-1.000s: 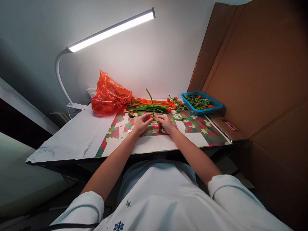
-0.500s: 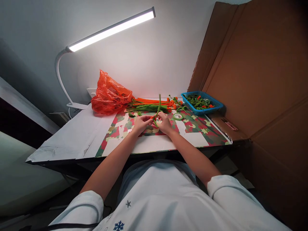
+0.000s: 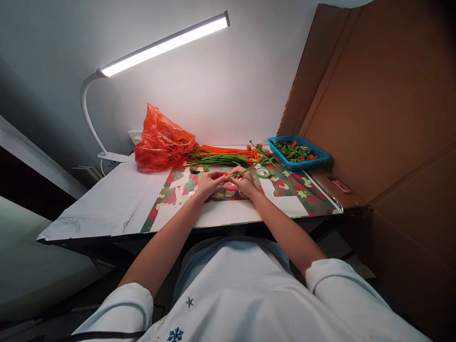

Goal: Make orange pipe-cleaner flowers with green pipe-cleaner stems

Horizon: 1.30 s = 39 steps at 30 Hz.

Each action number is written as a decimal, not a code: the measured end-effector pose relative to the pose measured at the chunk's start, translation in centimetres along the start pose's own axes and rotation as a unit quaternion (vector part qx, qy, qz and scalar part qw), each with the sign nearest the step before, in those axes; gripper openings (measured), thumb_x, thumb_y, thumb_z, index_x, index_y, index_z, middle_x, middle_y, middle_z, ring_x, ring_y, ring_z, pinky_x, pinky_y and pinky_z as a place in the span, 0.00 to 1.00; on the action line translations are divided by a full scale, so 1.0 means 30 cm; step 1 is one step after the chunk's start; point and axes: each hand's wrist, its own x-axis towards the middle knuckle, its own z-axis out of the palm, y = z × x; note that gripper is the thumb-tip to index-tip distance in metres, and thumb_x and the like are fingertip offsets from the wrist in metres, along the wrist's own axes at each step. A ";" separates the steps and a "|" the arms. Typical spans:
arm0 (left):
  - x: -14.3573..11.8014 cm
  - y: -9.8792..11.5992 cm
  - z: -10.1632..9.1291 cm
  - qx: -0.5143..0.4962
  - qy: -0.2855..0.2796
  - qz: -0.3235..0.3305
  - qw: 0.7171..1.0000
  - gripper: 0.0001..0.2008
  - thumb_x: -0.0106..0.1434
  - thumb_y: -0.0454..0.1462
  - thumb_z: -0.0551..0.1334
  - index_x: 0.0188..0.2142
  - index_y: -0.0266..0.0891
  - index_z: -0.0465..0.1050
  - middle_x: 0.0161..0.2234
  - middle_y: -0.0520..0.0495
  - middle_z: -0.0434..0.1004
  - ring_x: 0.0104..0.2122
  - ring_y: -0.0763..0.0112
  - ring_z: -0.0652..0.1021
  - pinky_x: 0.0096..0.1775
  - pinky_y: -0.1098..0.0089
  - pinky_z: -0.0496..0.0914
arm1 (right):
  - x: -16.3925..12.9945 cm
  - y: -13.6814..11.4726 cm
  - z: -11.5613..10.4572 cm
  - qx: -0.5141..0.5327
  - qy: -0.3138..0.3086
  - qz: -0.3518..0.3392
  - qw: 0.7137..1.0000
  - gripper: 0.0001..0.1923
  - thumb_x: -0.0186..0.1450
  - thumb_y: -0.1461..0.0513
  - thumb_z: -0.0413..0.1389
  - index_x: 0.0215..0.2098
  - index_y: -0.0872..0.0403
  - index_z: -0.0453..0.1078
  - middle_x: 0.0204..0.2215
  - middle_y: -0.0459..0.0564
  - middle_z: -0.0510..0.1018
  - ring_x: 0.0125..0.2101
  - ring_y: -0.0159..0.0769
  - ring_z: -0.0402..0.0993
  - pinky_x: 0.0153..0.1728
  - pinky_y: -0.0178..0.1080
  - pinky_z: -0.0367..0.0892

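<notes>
Over the front middle of the table, my two hands meet around one small orange flower with a green stem [image 3: 253, 166]. My left hand [image 3: 209, 185] is closed, pinching the orange end between thumb and fingers. Fingers of my right hand [image 3: 245, 182] are closed on the green stem close to that end. The stem slants up to the right beyond my right hand. Behind the hands lies a bundle of long green and orange stems [image 3: 221, 156]. Orange flower heads [image 3: 254, 152] lie at its right end. A roll of green tape [image 3: 263, 173] rests right of my right hand.
An orange plastic bag [image 3: 162, 142] sits at the back left. A blue basket [image 3: 311, 165] with leaves and orange pieces stands at the back right, beside a tall cardboard sheet [image 3: 384, 104]. A lit lamp [image 3: 167, 45] reaches overhead. Two loose leaves [image 3: 194, 170] lie by the bundle.
The green stem stood nearly upright between my hands; now it has tipped down to the right. A short green piece below my fingers no longer shows. My hands have hardly moved.
</notes>
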 end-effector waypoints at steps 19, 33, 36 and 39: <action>-0.015 0.015 0.012 0.026 -0.010 0.073 0.997 0.22 0.47 0.51 0.71 0.35 0.37 0.77 0.32 0.46 0.79 0.30 0.68 0.80 0.30 0.70 0.73 | 0.016 0.009 0.011 0.128 -0.007 0.093 0.987 0.22 0.46 0.45 0.65 0.20 0.53 0.68 0.20 0.46 0.75 0.25 0.35 0.73 0.29 0.37 0.69; -0.020 0.017 0.030 0.014 0.017 0.066 0.998 0.22 0.44 0.52 0.73 0.29 0.38 0.75 0.27 0.48 0.78 0.31 0.64 0.80 0.30 0.69 0.75 | 0.000 0.028 0.028 0.108 0.025 0.109 0.988 0.23 0.49 0.43 0.64 0.23 0.55 0.76 0.24 0.52 0.80 0.28 0.40 0.76 0.30 0.39 0.70; -0.015 0.010 0.028 -0.013 0.020 0.039 0.999 0.24 0.45 0.54 0.71 0.30 0.37 0.73 0.26 0.48 0.79 0.30 0.64 0.81 0.31 0.67 0.76 | 0.000 0.019 0.025 0.098 0.021 0.093 0.991 0.22 0.51 0.43 0.63 0.24 0.54 0.77 0.25 0.51 0.81 0.31 0.40 0.77 0.34 0.40 0.71; -0.013 0.004 0.025 -0.041 0.026 0.014 0.999 0.25 0.46 0.55 0.70 0.32 0.38 0.70 0.29 0.48 0.79 0.32 0.63 0.81 0.30 0.67 0.76 | 0.000 0.009 0.021 0.079 0.015 0.074 0.994 0.19 0.51 0.46 0.64 0.25 0.52 0.77 0.28 0.51 0.82 0.33 0.40 0.77 0.36 0.40 0.70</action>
